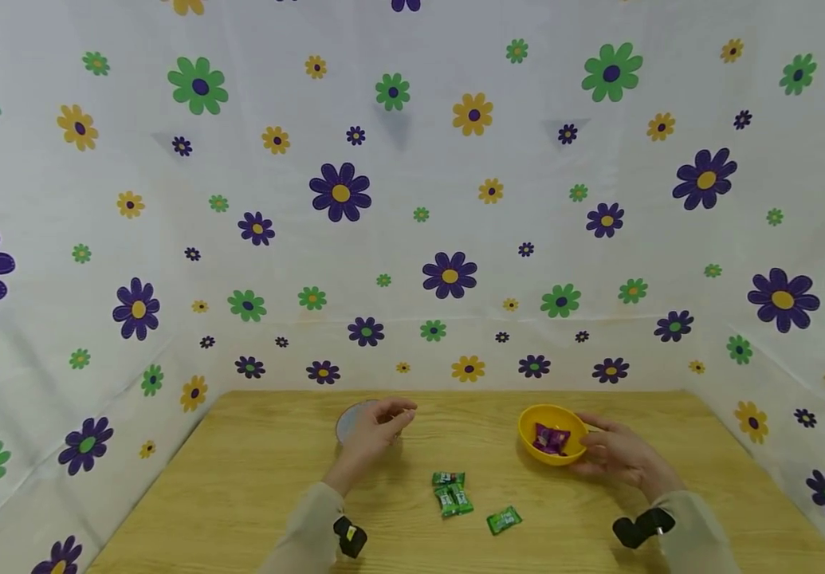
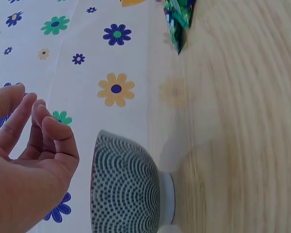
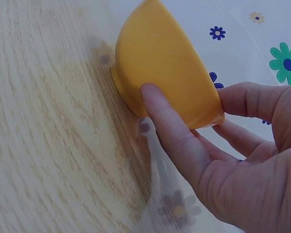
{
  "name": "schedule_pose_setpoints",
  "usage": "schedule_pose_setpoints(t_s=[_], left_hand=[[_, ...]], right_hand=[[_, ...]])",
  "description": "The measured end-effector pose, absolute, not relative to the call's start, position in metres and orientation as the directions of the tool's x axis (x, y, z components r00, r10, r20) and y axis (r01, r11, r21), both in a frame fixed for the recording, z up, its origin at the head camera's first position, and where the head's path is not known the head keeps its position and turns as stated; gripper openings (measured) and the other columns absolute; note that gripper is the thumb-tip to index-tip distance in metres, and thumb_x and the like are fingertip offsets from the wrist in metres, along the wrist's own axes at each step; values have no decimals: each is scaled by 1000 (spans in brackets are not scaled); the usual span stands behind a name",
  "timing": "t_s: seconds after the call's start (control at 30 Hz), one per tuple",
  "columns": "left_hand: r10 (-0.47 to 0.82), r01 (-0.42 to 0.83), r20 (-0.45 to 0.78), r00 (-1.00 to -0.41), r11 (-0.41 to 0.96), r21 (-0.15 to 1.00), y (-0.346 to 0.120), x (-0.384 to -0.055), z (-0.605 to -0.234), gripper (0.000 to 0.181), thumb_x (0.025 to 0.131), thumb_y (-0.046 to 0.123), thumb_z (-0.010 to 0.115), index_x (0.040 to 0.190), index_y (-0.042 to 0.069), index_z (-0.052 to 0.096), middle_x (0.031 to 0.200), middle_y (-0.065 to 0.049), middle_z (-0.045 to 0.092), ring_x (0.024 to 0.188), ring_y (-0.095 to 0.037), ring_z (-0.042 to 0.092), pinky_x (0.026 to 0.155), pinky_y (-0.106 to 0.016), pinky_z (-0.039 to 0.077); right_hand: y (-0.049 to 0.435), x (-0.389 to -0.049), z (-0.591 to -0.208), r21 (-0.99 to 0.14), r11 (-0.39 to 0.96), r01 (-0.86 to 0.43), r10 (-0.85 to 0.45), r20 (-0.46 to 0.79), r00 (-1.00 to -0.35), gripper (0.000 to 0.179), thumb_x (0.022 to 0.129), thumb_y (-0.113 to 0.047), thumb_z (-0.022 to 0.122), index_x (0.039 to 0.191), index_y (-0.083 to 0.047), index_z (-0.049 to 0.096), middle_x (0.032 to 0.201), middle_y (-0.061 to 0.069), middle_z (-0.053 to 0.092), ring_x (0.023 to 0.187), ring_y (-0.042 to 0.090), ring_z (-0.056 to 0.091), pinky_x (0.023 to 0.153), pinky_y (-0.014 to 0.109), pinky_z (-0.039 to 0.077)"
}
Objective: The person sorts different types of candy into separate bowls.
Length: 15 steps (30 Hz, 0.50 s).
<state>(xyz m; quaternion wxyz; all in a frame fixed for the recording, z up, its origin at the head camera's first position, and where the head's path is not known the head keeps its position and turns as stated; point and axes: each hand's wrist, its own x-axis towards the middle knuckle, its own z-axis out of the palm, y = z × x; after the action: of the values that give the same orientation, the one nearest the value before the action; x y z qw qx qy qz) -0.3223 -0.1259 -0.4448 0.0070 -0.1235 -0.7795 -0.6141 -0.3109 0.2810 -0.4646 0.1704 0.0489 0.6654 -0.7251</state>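
My right hand (image 1: 620,456) holds the yellow bowl (image 1: 530,448) at its right side. In the right wrist view the thumb (image 3: 177,133) lies against the bowl's outer wall, and a finger touches the rim. Purple-wrapped candies (image 1: 551,438) lie inside this bowl. My left hand (image 1: 375,430) hovers over the patterned bowl (image 2: 128,187), fingers loosely bent, with nothing visible in them. That bowl has a dark speckled outside and stands upright; the hand partly hides it in the head view. Green-wrapped candies (image 1: 453,500) lie on the table between the hands.
One green candy (image 1: 504,520) lies apart, to the right of the others. The light wooden table (image 1: 240,478) is bordered by a white flowered cloth (image 1: 412,239) at the back and both sides. Black wrist cameras (image 1: 350,536) sit on both sleeves.
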Motion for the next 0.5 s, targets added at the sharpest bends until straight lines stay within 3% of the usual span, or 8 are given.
schedule_pose_setpoints(t_s=[0.17, 0.3, 0.5], left_hand=[[131, 190, 168, -977, 185, 964, -140, -324, -442, 24, 97, 20, 61, 116, 7, 67, 94, -9, 63, 72, -16, 49, 58, -24, 41], [110, 178, 160, -981, 179, 968, -152, -327, -439, 23, 98, 20, 61, 114, 6, 68, 95, -10, 62, 75, -15, 50, 62, -23, 42], [-48, 150, 161, -986, 182, 972, -166, -332, -441, 24, 97, 22, 62, 111, 4, 69, 86, -4, 60, 74, -13, 51, 61, -22, 43]], right_hand=[[280, -311, -465, -948, -69, 311, -189, -294, -937, 69, 96, 1, 47, 156, -3, 13, 157, 31, 12, 127, 41, 47, 95, 51, 50], [279, -311, -465, -947, -76, 311, -185, -293, -938, 69, 97, 1, 46, 156, -4, 13, 157, 30, 12, 132, 45, 40, 95, 51, 50], [280, -312, -466, -946, -72, 316, -164, -301, -939, 68, 98, 1, 46, 157, -5, 13, 157, 31, 12, 137, 49, 33, 94, 50, 51]])
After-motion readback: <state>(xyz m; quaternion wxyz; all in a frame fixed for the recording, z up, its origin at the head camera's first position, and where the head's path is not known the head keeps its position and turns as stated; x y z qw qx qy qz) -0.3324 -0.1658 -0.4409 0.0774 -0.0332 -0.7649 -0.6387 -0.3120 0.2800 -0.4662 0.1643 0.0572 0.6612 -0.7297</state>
